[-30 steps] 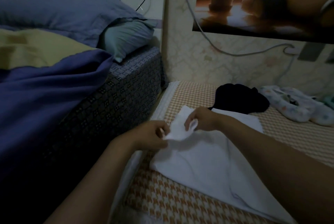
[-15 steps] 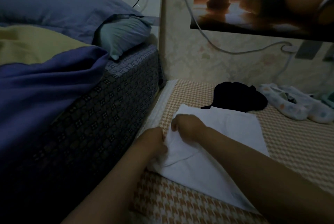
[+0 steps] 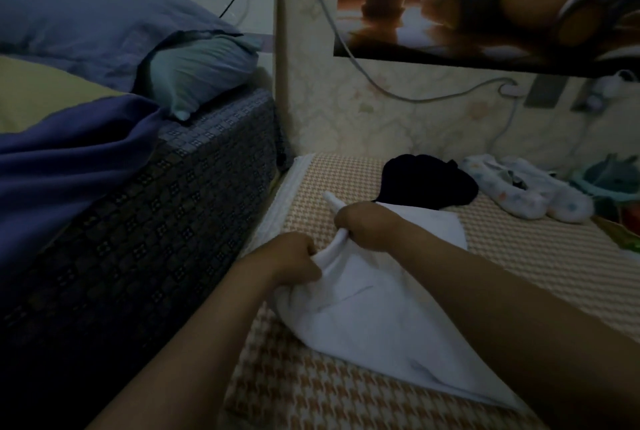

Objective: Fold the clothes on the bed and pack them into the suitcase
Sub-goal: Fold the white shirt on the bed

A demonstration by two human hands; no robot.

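my left hand [image 3: 292, 261] grips a bunched edge of the white cloth [image 3: 367, 322], with my fingers curled tight round it. my right hand [image 3: 369, 227] is just past it at 1 o'clock and squeezes the same rolled edge. a white tip pokes out at 11 o'clock. the cloth lies on the orange checked bed cover [image 3: 329, 395]. farther off at 1 o'clock, a black garment [image 3: 427, 183] touches the cloth's far edge. at 2 o'clock lie white spotted clothes [image 3: 519, 195]. at 9 o'clock a higher dark mattress [image 3: 180, 207] holds a purple blanket [image 3: 69, 173].
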